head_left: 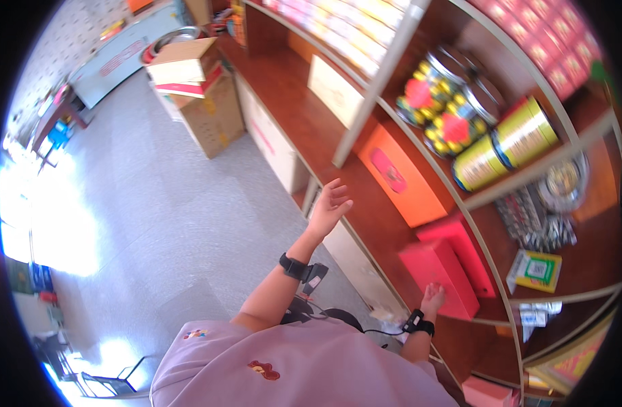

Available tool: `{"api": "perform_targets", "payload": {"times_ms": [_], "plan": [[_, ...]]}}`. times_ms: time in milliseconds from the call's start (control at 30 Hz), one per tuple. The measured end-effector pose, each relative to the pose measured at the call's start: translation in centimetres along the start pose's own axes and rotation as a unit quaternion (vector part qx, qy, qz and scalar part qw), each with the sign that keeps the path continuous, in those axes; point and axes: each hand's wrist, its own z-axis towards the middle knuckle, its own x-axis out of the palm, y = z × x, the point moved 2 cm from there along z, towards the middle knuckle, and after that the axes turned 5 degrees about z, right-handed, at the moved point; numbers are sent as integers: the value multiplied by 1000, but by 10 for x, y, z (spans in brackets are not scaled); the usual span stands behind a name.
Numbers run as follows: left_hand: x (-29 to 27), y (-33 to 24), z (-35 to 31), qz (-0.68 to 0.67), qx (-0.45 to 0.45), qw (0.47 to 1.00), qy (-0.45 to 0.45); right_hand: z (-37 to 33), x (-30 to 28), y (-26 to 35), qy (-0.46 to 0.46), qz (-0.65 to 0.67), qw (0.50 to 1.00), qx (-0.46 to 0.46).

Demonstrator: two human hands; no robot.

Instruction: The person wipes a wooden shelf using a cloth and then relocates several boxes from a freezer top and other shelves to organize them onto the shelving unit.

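Note:
My left hand [330, 208] reaches over the edge of a brown shelf [294, 112], fingers loosely spread and holding nothing. My right hand [433, 297] is at the near lower edge of a red box [438, 271], its fingers curled against it; the fingertips are partly hidden. Behind that box a second, flat red box [465, 251] leans in the same compartment. An orange box [400, 173] with a red oval label stands farther along. Each wrist wears a black strap [294, 266] with a small device.
Higher compartments hold jars [453, 122] of yellow-wrapped pieces, yellow-green canisters [507, 146], and stacked pink boxes [548, 41]. A green-and-yellow card [535, 271] lies right. Cardboard boxes [209, 108] stand on the grey floor [155, 197] at far left, with a chest freezer [124, 57] beyond.

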Motion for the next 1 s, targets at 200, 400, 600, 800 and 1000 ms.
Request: {"api": "perform_targets", "payload": {"times_ms": [200,400,600,800,1000], "plan": [[-181,-42,-1,-13,55,970,-235,-72,134,-92,29,57,992,112],[-298,-54,-14,-22,-13,951,-308,-183,320,-183,216,-77,947,223],[-402,-72,15,-33,-10,931,-365,-251,493,-266,368,-115,895,227],[-511,-140,85,-15,-21,917,-397,-290,636,-374,355,-123,872,314],[-629,-185,138,-45,10,906,-421,-373,785,-452,463,-192,807,312]]}}
